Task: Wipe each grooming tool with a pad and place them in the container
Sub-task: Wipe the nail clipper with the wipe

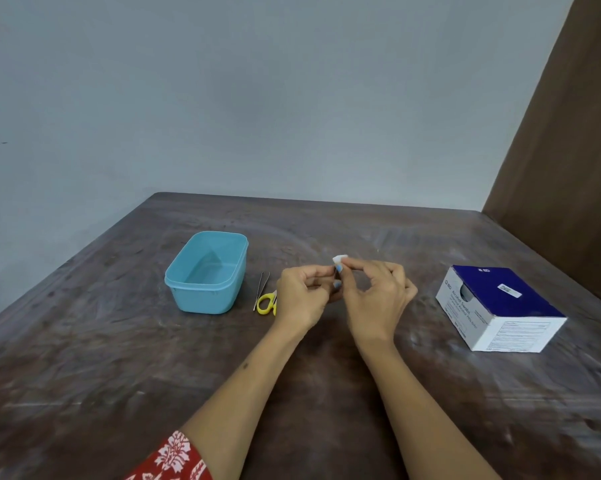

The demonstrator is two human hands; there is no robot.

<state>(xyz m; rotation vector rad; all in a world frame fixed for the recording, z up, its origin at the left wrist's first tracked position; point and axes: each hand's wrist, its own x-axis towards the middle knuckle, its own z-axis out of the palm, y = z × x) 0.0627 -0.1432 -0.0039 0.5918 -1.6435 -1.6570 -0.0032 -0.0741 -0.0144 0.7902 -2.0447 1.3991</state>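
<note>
My left hand (304, 294) and my right hand (375, 292) meet above the middle of the table. The right fingers pinch a small white pad (339, 259). The left fingers grip a small dark metal tool (336, 271), mostly hidden between the two hands, with the pad against it. A light blue plastic container (207, 271) stands open to the left, nothing visible inside. Between it and my left hand lie metal tweezers (261, 289) and yellow-handled scissors (266, 304), partly hidden by my hand.
A blue and white box of alcohol swabs (499, 306) stands at the right. The brown table (119, 358) meets a grey wall at the back and a brown panel (569, 150) at the far right.
</note>
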